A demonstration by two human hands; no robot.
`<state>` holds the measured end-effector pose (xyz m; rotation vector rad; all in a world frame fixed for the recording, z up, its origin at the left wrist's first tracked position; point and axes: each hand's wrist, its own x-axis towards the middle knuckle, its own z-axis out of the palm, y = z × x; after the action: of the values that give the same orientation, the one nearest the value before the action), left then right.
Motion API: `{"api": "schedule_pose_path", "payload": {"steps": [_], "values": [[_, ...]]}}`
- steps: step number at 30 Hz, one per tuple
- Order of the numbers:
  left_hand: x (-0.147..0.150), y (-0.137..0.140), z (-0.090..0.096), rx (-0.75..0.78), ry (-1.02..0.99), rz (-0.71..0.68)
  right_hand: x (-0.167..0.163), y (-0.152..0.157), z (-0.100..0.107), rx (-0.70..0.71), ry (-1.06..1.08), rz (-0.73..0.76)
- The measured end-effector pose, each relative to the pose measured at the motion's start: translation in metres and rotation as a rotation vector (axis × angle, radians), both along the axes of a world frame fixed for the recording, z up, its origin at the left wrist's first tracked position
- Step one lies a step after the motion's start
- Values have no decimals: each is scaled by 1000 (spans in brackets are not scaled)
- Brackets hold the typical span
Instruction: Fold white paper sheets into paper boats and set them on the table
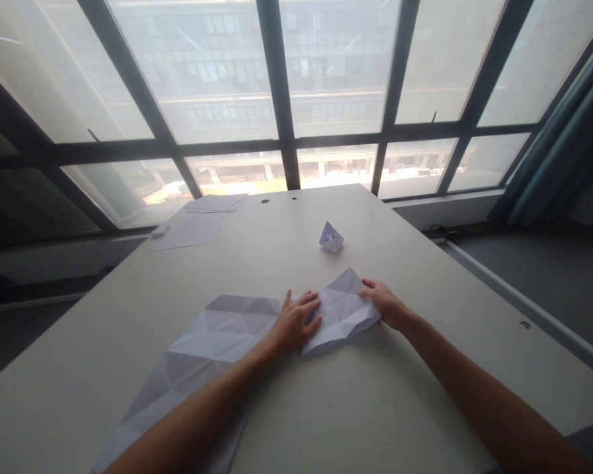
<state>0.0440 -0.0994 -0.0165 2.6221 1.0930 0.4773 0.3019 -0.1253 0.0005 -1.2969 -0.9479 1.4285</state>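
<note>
A creased sheet of white paper (340, 308) lies at the middle of the table, its surface crossed by fold lines and its near edge lifted a little. My left hand (296, 320) rests on the sheet's left side with fingers spread. At the right edge my right hand (381, 301) pinches the paper between thumb and fingers. Under and beside my left forearm is a larger creased paper (217, 336) with a grid of triangular folds, partly hidden by the arm. Beyond the hands stands a small folded paper boat (331, 237).
The white table (400, 408) reaches to the windows. Flat paper sheets (190, 230) lie at its far left, with a small crumpled white thing (160, 231) beside them. Round holes (265, 201) show near the far edge. A blue curtain (548, 138) hangs at the right.
</note>
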Motion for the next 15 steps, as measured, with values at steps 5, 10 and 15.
{"api": "schedule_pose_path", "payload": {"steps": [5,10,15], "values": [[-1,1,-2,14,22,-91,18,3,-2,160,-315,144],[-2,1,1,-9,62,-129,13,5,-14,277,-752,89],[-2,-4,7,-12,64,-102,6,2,-16,326,-981,65]]}}
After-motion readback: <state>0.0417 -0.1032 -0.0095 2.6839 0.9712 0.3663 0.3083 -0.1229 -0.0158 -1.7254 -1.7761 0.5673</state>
